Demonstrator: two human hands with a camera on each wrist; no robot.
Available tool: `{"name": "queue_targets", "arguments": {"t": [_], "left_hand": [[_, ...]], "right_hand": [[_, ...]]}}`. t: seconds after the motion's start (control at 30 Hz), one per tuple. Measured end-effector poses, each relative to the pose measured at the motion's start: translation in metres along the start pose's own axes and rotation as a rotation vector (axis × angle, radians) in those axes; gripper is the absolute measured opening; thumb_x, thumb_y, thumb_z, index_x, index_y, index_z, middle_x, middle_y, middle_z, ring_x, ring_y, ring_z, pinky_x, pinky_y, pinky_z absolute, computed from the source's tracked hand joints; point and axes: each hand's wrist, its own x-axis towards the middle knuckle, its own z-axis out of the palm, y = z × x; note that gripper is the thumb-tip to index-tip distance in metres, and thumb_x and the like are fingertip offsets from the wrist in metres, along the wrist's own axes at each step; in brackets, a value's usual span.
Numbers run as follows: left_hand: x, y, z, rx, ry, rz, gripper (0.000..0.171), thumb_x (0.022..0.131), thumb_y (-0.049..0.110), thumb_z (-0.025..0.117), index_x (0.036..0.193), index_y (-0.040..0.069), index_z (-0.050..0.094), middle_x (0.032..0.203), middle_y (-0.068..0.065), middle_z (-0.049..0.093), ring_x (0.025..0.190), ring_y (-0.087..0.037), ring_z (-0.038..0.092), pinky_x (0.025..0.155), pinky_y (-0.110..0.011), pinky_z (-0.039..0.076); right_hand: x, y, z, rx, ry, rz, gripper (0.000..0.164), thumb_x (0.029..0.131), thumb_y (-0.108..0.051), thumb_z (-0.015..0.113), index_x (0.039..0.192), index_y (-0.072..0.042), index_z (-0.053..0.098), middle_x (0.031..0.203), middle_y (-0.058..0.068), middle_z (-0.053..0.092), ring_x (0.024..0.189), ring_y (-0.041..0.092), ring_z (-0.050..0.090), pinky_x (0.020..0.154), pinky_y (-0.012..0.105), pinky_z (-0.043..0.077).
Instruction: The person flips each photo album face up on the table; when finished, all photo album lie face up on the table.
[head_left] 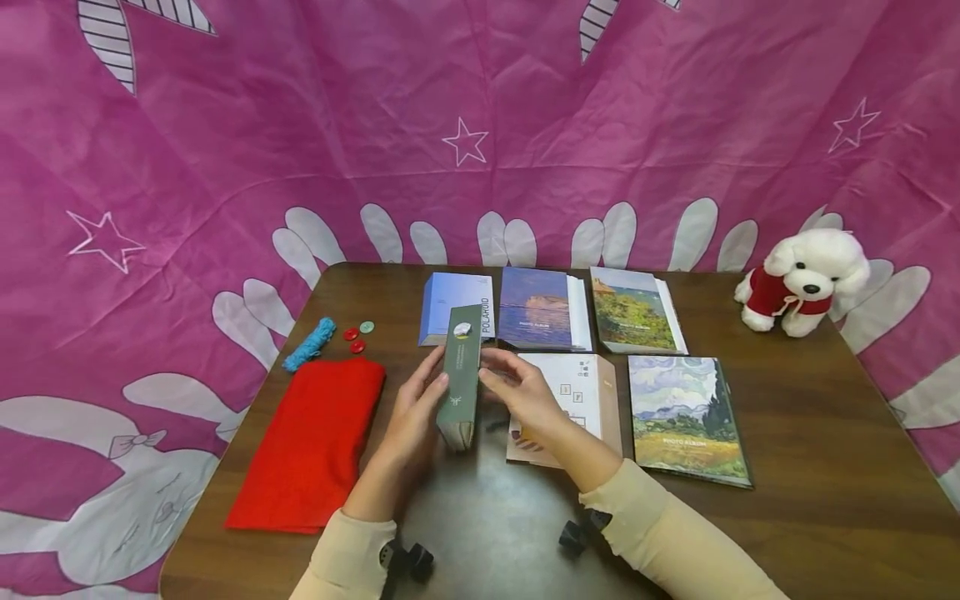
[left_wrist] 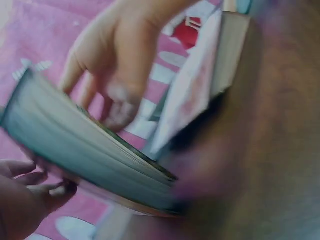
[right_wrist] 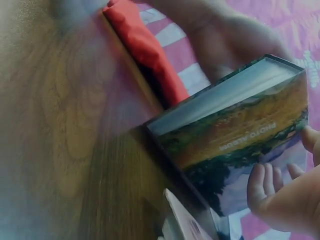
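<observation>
A thick photo album (head_left: 460, 375) is held spine up between both hands, its green spine facing the head camera. On its left side, the left hand (head_left: 414, 408) grips it with the thumb near the spine. The right hand (head_left: 528, 402) holds the opposite side, fingers against the cover. In the right wrist view, the landscape cover (right_wrist: 235, 145) shows its lettering upside down. Page edges (left_wrist: 85, 140) face the left wrist camera. Whether the album's lower edge touches the table cannot be told. Beneath the right forearm lies a white album (head_left: 555, 375) with a beige spine.
Behind are a blue Polaroid album (head_left: 450, 292), a sea-picture album (head_left: 536, 304) and a garden-picture album (head_left: 630, 312). A wheat-field album (head_left: 686, 417) lies right. Left are red cloth (head_left: 307, 450), blue cord (head_left: 310, 344) and buttons (head_left: 357, 346). A plush dog (head_left: 806, 283) sits far right.
</observation>
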Motion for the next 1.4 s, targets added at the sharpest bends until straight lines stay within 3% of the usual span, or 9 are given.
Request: {"name": "queue_targets", "arguments": {"t": [0.1, 0.23, 0.4, 0.63, 0.8, 0.9, 1.03, 1.2, 1.4], "left_hand": [[0.0, 0.012, -0.004, 0.118, 0.032, 0.073, 0.058, 0.104, 0.014, 0.052, 0.158, 0.003, 0.033, 0.164, -0.011, 0.031, 0.142, -0.032, 0.04, 0.11, -0.046, 0.042], [-0.002, 0.018, -0.011, 0.23, 0.065, 0.076, 0.054, 0.104, 0.016, 0.056, 0.154, 0.003, 0.041, 0.164, -0.003, 0.032, 0.144, -0.03, 0.039, 0.109, -0.05, 0.043], [-0.004, 0.013, -0.023, 0.321, 0.108, 0.063, 0.053, 0.103, 0.018, 0.059, 0.152, 0.004, 0.045, 0.162, 0.0, 0.037, 0.146, -0.025, 0.037, 0.107, -0.036, 0.046], [-0.004, -0.002, -0.034, 0.204, 0.134, 0.089, 0.047, 0.105, 0.012, 0.053, 0.15, 0.002, 0.047, 0.161, -0.009, 0.038, 0.146, -0.031, 0.036, 0.102, -0.015, 0.044], [-0.004, -0.013, -0.034, 0.128, 0.141, 0.008, 0.047, 0.106, 0.012, 0.051, 0.151, 0.002, 0.045, 0.16, -0.013, 0.038, 0.147, -0.028, 0.034, 0.105, -0.013, 0.038], [-0.005, -0.017, -0.034, 0.085, 0.159, -0.058, 0.049, 0.106, 0.013, 0.05, 0.154, 0.004, 0.042, 0.16, -0.012, 0.039, 0.141, -0.022, 0.041, 0.104, -0.013, 0.04], [-0.006, -0.018, -0.035, 0.037, 0.155, -0.144, 0.053, 0.107, 0.015, 0.048, 0.158, 0.006, 0.035, 0.159, -0.015, 0.038, 0.133, -0.025, 0.045, 0.107, -0.025, 0.043], [-0.005, -0.023, -0.04, 0.057, 0.103, -0.217, 0.061, 0.106, 0.02, 0.049, 0.16, 0.003, 0.024, 0.166, -0.016, 0.023, 0.151, -0.031, 0.021, 0.123, -0.049, 0.019], [-0.003, -0.026, -0.045, 0.095, 0.066, -0.252, 0.065, 0.106, 0.023, 0.051, 0.16, 0.002, 0.023, 0.167, -0.014, 0.02, 0.154, -0.029, 0.015, 0.125, -0.046, 0.013]], "right_hand": [[0.004, 0.002, 0.007, -0.076, -0.026, 0.009, 0.042, 0.099, -0.01, 0.066, 0.139, -0.003, 0.058, 0.133, 0.016, 0.062, 0.119, 0.03, 0.062, 0.099, 0.044, 0.053], [0.01, 0.008, 0.012, -0.146, -0.01, 0.067, 0.045, 0.099, -0.02, 0.067, 0.141, -0.006, 0.057, 0.137, 0.015, 0.06, 0.124, 0.032, 0.059, 0.1, 0.046, 0.051], [0.017, 0.016, 0.012, -0.163, 0.017, 0.149, 0.056, 0.101, -0.029, 0.064, 0.148, -0.004, 0.047, 0.145, 0.018, 0.053, 0.132, 0.037, 0.052, 0.106, 0.051, 0.046], [0.016, 0.021, 0.004, -0.123, -0.01, 0.209, 0.061, 0.103, -0.028, 0.061, 0.154, -0.005, 0.038, 0.155, 0.02, 0.041, 0.142, 0.038, 0.04, 0.114, 0.05, 0.039], [0.014, 0.023, 0.003, -0.064, -0.029, 0.201, 0.062, 0.102, -0.027, 0.062, 0.155, -0.006, 0.037, 0.163, 0.021, 0.027, 0.149, 0.037, 0.028, 0.118, 0.051, 0.032], [0.011, 0.023, 0.003, -0.039, -0.022, 0.187, 0.062, 0.102, -0.026, 0.062, 0.154, -0.005, 0.037, 0.164, 0.022, 0.024, 0.151, 0.037, 0.024, 0.119, 0.051, 0.03], [0.008, 0.021, 0.004, -0.018, -0.015, 0.19, 0.06, 0.102, -0.024, 0.06, 0.154, -0.004, 0.038, 0.163, 0.023, 0.024, 0.151, 0.037, 0.024, 0.119, 0.05, 0.029], [0.005, 0.02, 0.003, -0.034, -0.01, 0.181, 0.06, 0.104, -0.029, 0.055, 0.155, -0.002, 0.036, 0.162, 0.021, 0.029, 0.149, 0.037, 0.027, 0.12, 0.049, 0.029], [0.002, 0.02, 0.004, -0.062, 0.012, 0.155, 0.061, 0.104, -0.032, 0.054, 0.155, -0.002, 0.037, 0.161, 0.018, 0.032, 0.148, 0.035, 0.03, 0.12, 0.048, 0.029]]}}
